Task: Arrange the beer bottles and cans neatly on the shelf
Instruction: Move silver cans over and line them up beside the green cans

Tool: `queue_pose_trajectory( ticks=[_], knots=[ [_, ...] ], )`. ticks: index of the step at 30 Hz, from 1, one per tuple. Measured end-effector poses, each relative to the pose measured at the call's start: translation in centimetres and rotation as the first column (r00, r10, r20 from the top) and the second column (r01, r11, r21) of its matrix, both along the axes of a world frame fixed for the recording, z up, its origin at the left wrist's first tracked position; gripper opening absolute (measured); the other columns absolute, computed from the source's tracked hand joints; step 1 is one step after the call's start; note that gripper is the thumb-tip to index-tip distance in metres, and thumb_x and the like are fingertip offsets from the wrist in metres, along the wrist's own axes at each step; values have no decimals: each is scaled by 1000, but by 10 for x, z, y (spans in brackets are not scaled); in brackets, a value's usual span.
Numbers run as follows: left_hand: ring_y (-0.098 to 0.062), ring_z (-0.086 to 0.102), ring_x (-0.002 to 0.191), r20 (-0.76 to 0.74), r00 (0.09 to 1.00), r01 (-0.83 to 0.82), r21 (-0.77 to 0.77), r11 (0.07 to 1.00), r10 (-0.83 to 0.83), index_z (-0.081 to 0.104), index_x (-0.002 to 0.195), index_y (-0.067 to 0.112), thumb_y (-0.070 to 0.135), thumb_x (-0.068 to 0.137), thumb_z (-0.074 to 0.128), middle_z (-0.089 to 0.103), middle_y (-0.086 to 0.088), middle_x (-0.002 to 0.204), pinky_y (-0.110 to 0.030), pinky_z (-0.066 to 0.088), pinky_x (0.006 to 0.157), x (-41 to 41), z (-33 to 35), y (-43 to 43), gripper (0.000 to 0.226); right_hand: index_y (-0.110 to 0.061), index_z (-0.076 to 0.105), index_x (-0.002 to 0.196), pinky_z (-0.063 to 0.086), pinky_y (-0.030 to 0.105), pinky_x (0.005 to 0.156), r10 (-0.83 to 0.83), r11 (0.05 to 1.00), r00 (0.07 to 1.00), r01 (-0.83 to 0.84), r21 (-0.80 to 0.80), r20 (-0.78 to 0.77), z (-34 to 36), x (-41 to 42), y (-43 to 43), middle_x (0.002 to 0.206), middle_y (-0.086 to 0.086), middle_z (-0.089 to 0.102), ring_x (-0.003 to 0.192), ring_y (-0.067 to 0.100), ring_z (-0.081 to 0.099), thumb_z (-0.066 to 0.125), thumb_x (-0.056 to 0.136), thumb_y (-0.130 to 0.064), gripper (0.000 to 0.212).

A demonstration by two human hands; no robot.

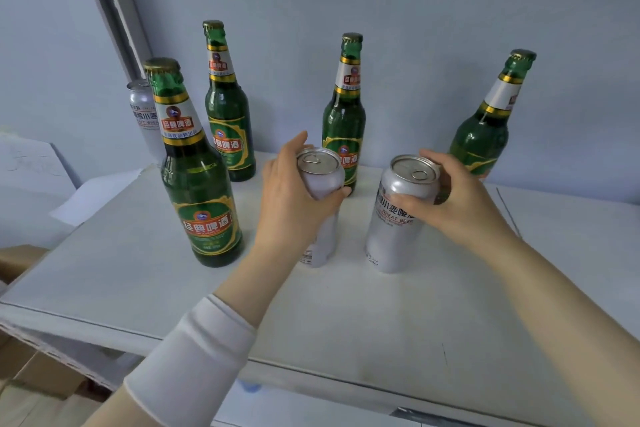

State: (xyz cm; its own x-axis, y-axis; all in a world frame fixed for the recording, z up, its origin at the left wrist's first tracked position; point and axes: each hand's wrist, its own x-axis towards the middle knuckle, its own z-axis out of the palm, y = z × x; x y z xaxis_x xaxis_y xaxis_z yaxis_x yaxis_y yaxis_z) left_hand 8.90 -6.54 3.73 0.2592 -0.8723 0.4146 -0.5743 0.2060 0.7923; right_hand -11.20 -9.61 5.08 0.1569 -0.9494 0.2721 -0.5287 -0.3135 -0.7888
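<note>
- Wall [415,10]: pale blue-grey, right behind the shelf. A grey upright strip [110,3] runs up it at far L.
- Shelf [121,270]: white, flat, carries all bottles & cans.
- Cardboard boxes [20,260]: brown, below the shelf at lower L. A white paper sheet [93,198] lies at the shelf's L end.
- 4 green glass bottles, all upright, caps on:
  - front-L bottle [199,191] is nearest you, just L of your L hand.
  - back-L bottle [227,121] is behind it, near the wall.
  - mid bottle [343,114] is directly behind the L can, partly hidden by it.
  - R bottle [485,128] is at the wall, behind your R hand.
- L hand [291,198], white sleeve [194,357] on the forearm: grip wrapped round the top of the L can [325,229], thumb across its front.
- R hand [464,198]: grip curled round the upper side of the R can [394,229], which stands on the shelf, label toward you.
- The 2 held cans are near each other but apart, mid-shelf, in front of the bottle row.
- Back can [143,114]: silver, far L by the wall, partly hidden behind the front-L bottle.
- Held cans: pull tabs flat, lids unbroken. Contents can't be seen.
</note>
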Motion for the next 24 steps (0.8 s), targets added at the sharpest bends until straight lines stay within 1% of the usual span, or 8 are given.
queue_pose_trajectory(
  ticks=[3,5,7,10,14,17,20,24],
  knots=[
    [-14,43,123,-59,998,34,49,998,-31,23,142,21,29,64,81,46,3,133,-20,34,95,5,-3,-2,97,-23,45,119,48,21,83,-43,999,989,45,-11,143,-15,6,4,115,-7,55,109,13,54,78,64,-30,65],
    [-15,41,127,-82,995,63,80,995,-56,21,143,20,29,63,82,43,1,139,-24,36,101,7,-10,0,101,-24,40,122,44,8,78,-72,997,971,74,-1,226,-29,10,10,117,-8,51,107,10,52,81,61,-21,74],
    [-15,41,128,-101,993,74,97,993,-64,24,142,19,27,60,83,43,0,141,-27,37,103,9,-17,4,101,-25,36,122,42,5,76,-108,994,963,104,28,246,-49,18,18,118,-7,47,106,8,48,85,56,-15,83],
    [-10,47,111,-128,991,43,114,993,-28,35,133,15,23,60,83,52,0,129,-22,41,88,10,-24,7,88,-13,40,126,42,15,80,-242,970,938,236,55,248,-75,31,24,120,0,50,106,12,49,88,52,-18,88],
    [-5,50,95,-126,991,62,67,996,-53,44,125,15,24,60,83,52,8,109,-16,44,77,-1,-13,9,77,-9,46,120,42,12,70,-326,945,894,315,85,307,-77,24,28,109,-4,55,94,14,55,86,57,-13,75],
    [6,55,88,-142,981,136,5,991,-134,47,121,17,28,60,82,57,10,105,-10,47,72,-22,11,13,70,-15,46,114,47,14,69,-330,944,851,292,154,409,-73,-9,43,108,-4,57,95,13,57,83,60,-6,66],
    [1,59,90,-121,964,231,-67,971,-237,52,116,17,34,59,82,64,8,103,-10,51,70,-60,44,18,67,-17,47,104,50,9,60,-335,942,830,291,165,446,-63,-62,65,99,-5,61,88,6,61,79,62,1,56],
    [-3,61,92,-104,926,351,-125,928,-364,55,113,20,41,57,82,65,12,98,-26,56,80,-137,81,16,65,-24,49,90,48,8,57,-354,934,818,333,130,452,-49,-147,87,94,-2,62,71,-9,62,74,62,12,52]
  ],
)
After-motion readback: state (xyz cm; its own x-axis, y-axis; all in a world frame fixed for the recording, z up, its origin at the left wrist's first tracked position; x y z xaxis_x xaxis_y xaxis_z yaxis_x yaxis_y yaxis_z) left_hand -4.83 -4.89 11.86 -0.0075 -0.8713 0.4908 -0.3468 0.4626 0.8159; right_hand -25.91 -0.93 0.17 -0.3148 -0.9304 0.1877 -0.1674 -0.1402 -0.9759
